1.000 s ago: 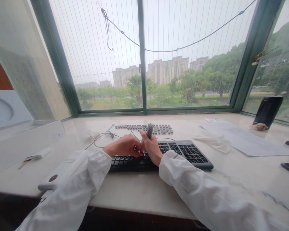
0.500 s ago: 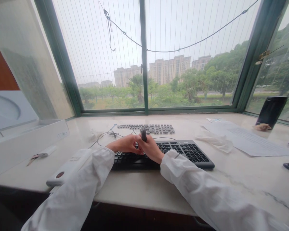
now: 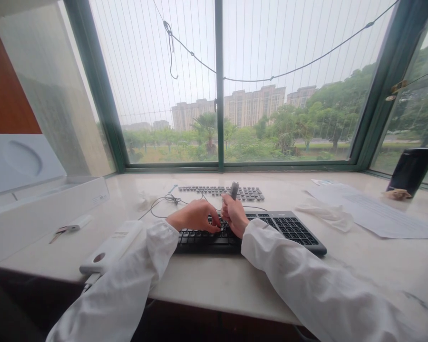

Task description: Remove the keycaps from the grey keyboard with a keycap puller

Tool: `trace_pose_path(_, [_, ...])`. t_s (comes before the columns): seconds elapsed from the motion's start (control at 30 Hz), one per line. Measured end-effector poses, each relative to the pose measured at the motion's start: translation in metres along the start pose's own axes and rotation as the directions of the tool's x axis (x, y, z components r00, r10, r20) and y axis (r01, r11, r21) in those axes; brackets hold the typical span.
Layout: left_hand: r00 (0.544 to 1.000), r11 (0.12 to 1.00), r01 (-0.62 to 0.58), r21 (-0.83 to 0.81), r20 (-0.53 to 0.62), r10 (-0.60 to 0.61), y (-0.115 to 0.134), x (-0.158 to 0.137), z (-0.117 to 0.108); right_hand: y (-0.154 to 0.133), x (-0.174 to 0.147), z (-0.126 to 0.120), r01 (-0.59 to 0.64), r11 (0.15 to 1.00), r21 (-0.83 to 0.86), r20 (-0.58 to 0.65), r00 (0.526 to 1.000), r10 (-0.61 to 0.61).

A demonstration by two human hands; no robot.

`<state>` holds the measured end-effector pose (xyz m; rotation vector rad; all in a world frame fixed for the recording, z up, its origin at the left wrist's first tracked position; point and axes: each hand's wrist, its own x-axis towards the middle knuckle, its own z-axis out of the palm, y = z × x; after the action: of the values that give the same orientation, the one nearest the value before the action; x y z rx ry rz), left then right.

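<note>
A black keyboard (image 3: 301, 236) lies in front of me. Keycaps cover part of its left side, while its right side shows bare key sockets. The thumb and fingertips of my left hand (image 3: 194, 216) pinch a small keycap (image 3: 221, 230) low over the middle of the keyboard. Just to the right, my right hand (image 3: 235, 216) is closed around a short dark grey tool (image 3: 234, 190). Its blunt, brush-like end points up, and its lower part is hidden in the fist. Loose keycaps (image 3: 252, 194) lie in rows behind the keyboard.
A white power strip (image 3: 112, 249) and a small white item with keys (image 3: 71, 228) are at left, near an open white box (image 3: 89, 194). A thin cable (image 3: 157, 204) curls behind my left hand. Crumpled tissue (image 3: 326, 216), printed paper (image 3: 371, 209) and a black cylinder (image 3: 412, 171) stand right.
My hands, close together before, are now apart. The right hand has lifted the dark tool up and right; the left fingertips have come down to the keyboard. The view has shifted slightly left.
</note>
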<state>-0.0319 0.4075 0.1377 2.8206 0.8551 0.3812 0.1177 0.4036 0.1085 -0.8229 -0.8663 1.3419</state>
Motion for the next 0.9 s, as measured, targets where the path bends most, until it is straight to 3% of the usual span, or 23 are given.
trace_pose_path(0.3, [1.000, 1.000, 0.018, 0.002, 0.004, -0.018, -0.003, 0.004, 0.006, 0.003, -0.007, 0.007, 0.128, 0.968, -0.214, 0.053, 0.991, -0.119])
trace_pose_path(0.53, [1.000, 0.993, -0.001, -0.117, 0.028, 0.004, -0.007, 0.000, 0.000, 0.000, -0.013, 0.006, 0.129, 0.979, -0.156, 0.146, 0.984, -0.106])
trace_pose_path(0.67, [0.999, 0.987, -0.018, -0.161, 0.030, 0.023, -0.006, -0.002, -0.003, -0.003, -0.017, 0.007, 0.194, 0.964, -0.181, 0.187, 0.969, -0.160])
trace_pose_path(0.9, [0.998, 0.990, 0.003, -0.138, 0.060, 0.005, -0.002, -0.003, -0.002, -0.008, -0.018, 0.006, 0.207, 0.961, -0.186, 0.194, 0.966, -0.170])
